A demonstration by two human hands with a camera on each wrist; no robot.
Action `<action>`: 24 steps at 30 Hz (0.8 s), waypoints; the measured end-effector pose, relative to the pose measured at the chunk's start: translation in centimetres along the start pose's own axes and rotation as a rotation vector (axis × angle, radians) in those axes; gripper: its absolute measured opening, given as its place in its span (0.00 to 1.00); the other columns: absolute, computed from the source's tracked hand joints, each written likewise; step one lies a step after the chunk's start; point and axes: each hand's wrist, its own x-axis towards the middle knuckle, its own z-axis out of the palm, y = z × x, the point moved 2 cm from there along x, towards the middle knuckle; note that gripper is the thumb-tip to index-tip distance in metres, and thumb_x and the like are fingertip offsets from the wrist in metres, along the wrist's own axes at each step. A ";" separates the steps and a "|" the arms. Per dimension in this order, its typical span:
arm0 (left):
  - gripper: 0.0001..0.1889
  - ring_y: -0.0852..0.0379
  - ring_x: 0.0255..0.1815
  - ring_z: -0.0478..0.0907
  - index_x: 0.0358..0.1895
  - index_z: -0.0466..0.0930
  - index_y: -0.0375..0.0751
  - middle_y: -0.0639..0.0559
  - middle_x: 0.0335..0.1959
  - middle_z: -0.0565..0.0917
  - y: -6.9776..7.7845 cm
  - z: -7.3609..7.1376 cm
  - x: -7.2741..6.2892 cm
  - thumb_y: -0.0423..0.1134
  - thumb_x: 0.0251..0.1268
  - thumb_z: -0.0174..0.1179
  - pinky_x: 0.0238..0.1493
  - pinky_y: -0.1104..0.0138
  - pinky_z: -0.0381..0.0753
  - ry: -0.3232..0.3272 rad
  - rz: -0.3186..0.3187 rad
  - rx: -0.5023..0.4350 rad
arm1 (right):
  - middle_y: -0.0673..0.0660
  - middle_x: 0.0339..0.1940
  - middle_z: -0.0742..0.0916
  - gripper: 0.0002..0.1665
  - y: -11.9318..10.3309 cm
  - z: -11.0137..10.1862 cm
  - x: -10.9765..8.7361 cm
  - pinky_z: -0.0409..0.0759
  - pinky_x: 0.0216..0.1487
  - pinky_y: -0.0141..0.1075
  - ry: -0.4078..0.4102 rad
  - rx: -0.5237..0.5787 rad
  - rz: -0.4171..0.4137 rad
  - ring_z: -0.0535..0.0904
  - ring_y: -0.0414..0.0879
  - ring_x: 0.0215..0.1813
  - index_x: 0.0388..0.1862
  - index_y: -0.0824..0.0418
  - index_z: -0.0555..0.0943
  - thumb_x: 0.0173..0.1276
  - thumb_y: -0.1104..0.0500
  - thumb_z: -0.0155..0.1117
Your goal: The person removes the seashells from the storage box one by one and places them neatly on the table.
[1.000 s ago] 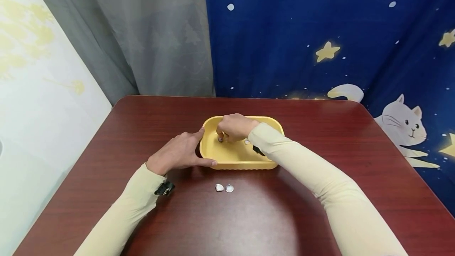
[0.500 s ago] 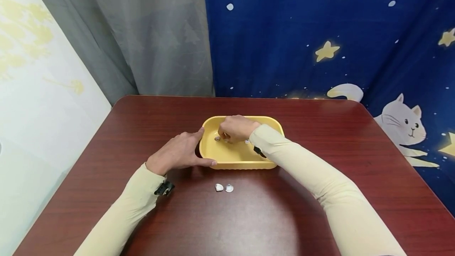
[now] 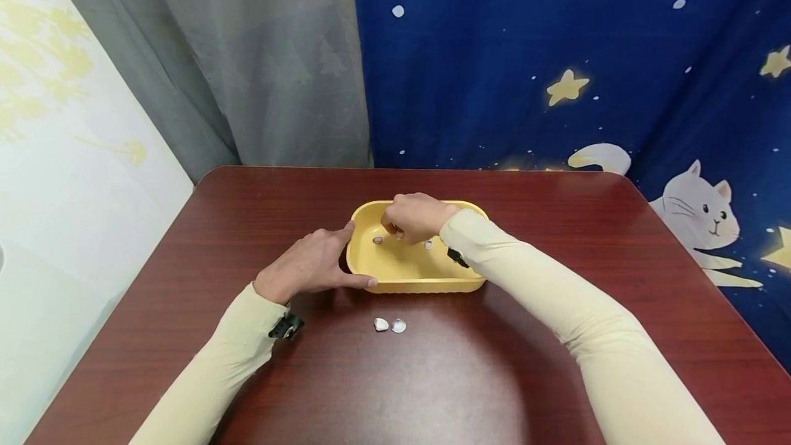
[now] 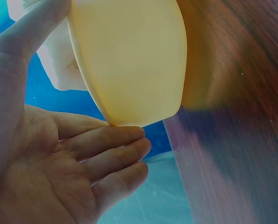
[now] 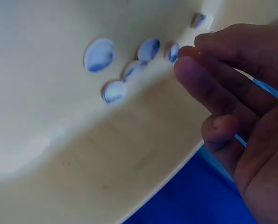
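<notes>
Around the rounded oblong yellow tray (image 3: 408,268)

On the glossy red-brown bench (image 3: 278,204), two small whitish shells (image 3: 381,325) lie before the tray. The left hand (image 3: 309,265), fingers extended, touches the tray's left end. Inside the tray, the right hand (image 3: 420,217) bends its fingers near pale, dark-patched shells (image 5: 100,55); whether it pinches one, I cannot tell.

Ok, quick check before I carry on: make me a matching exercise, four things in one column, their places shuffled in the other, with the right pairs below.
Things
1. Bare left hand
2. Bare right hand
3. Pair of small, whitish, shell-like pieces
4. Blue curtain with yellow stars

Places
A. On the reddish-brown table, nearer the head camera than the yellow rounded-rectangular tray
B. Beyond the table's far edge
C. Touching the tray's left end
D. Over the tray's inside

Pairs: 1-C, 2-D, 3-A, 4-B
</notes>
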 end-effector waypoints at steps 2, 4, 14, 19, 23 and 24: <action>0.64 0.49 0.48 0.85 0.78 0.57 0.33 0.38 0.53 0.86 0.0 0.0 0.0 0.77 0.45 0.65 0.50 0.54 0.84 -0.001 -0.002 0.002 | 0.49 0.31 0.85 0.06 0.1 -0.4 -0.3 0.79 0.37 0.35 -0.003 0.009 -0.001 0.78 0.42 0.34 0.36 0.54 0.86 0.63 0.64 0.68; 0.64 0.49 0.48 0.85 0.78 0.57 0.33 0.39 0.53 0.86 0.0 0.0 0.0 0.77 0.45 0.66 0.50 0.54 0.84 -0.001 -0.004 -0.001 | 0.49 0.32 0.86 0.08 0.1 -0.8 -0.7 0.81 0.39 0.35 0.001 0.022 -0.003 0.79 0.42 0.35 0.40 0.55 0.87 0.62 0.64 0.69; 0.64 0.49 0.48 0.85 0.77 0.58 0.32 0.38 0.55 0.85 0.1 0.0 0.0 0.76 0.45 0.66 0.51 0.55 0.84 0.005 0.000 0.001 | 0.47 0.30 0.85 0.09 -0.4 -2.2 -3.1 0.79 0.38 0.34 0.061 0.049 -0.038 0.79 0.40 0.34 0.40 0.53 0.87 0.62 0.64 0.67; 0.63 0.53 0.40 0.83 0.76 0.59 0.33 0.42 0.47 0.87 0.1 0.0 0.0 0.75 0.44 0.67 0.46 0.57 0.83 0.021 0.017 -0.005 | 0.46 0.29 0.86 0.11 -1.3 -2.8 -4.7 0.80 0.37 0.35 0.105 0.052 -0.077 0.79 0.39 0.33 0.36 0.53 0.86 0.60 0.67 0.65; 0.62 0.54 0.38 0.83 0.76 0.60 0.33 0.43 0.44 0.87 0.1 0.0 -0.1 0.75 0.45 0.68 0.45 0.57 0.83 0.027 0.018 -0.006 | 0.46 0.29 0.87 0.10 -2.2 -3.1 -5.9 0.80 0.35 0.36 0.126 0.055 -0.108 0.80 0.39 0.34 0.33 0.54 0.85 0.58 0.69 0.64; 0.62 0.53 0.39 0.83 0.76 0.60 0.32 0.42 0.45 0.87 0.1 0.0 -0.1 0.75 0.45 0.68 0.45 0.57 0.83 0.025 0.017 -0.005 | 0.46 0.29 0.87 0.10 -2.3 -3.1 -6.2 0.80 0.35 0.36 0.128 0.059 -0.113 0.81 0.40 0.34 0.33 0.55 0.84 0.58 0.69 0.64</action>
